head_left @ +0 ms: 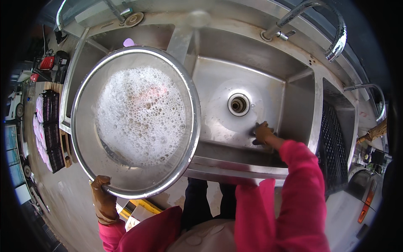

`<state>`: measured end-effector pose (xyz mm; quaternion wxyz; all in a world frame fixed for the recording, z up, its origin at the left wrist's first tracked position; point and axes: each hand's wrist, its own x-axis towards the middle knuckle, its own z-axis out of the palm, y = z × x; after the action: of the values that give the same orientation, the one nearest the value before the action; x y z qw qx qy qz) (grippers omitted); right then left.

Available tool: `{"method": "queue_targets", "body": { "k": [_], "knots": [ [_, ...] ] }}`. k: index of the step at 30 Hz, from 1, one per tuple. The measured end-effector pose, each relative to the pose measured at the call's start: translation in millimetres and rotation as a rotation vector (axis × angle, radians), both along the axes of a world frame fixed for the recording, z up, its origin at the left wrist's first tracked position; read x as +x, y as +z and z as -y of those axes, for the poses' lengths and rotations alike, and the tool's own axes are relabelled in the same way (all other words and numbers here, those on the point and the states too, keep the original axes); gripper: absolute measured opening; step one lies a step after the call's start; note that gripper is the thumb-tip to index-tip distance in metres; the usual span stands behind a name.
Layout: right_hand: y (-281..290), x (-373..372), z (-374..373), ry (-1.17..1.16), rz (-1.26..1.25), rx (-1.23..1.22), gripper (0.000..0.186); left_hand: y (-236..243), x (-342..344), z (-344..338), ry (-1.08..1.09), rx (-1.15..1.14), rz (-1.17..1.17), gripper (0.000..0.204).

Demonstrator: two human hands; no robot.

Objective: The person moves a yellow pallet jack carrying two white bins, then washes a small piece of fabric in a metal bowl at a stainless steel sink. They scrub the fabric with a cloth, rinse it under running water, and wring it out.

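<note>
A large round steel basin [88,113] rests tilted over the left sink compartment and its front edge, with white suds and a pinkish patch inside. My left hand [103,199], in a brown glove, is closed on the near rim of this basin. Down in the middle sink compartment [201,130], my right hand [264,133] reaches to the floor of the sink, right of the round drain [239,104]. Its fingers look bent together over something dark and small, which I cannot make out.
A curved faucet [302,17] rises behind the middle sink. Black perforated crate [336,143] stands in the right compartment. A lilac piece [129,42] shows behind the basin. Stacked black crates [51,122] stand at the left; a yellow item [145,206] lies below the basin.
</note>
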<state>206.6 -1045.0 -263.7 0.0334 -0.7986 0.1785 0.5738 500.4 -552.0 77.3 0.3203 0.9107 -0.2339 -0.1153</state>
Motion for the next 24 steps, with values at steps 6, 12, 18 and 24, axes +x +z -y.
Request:
{"method": "queue_targets", "body": {
  "k": [6,12,18,24],
  "knots": [
    [30,99,-63,-0.217,0.270,0.518,0.028,-29,0,-21,-0.125,-0.041,0.205,0.045],
    [20,173,-119,-0.123,0.752,0.873,0.048,-35,-15,-25,-0.034,-0.206,0.025,0.035],
    [24,149,-112,-0.265,0.467,0.873,0.048,-33,-4,-31,-0.181,-0.080,0.348,0.037],
    [97,126,-88,-0.915,0.495,0.920,0.028,-34,40,-50,-0.245,-0.109,0.294,0.047]
  ]
}}
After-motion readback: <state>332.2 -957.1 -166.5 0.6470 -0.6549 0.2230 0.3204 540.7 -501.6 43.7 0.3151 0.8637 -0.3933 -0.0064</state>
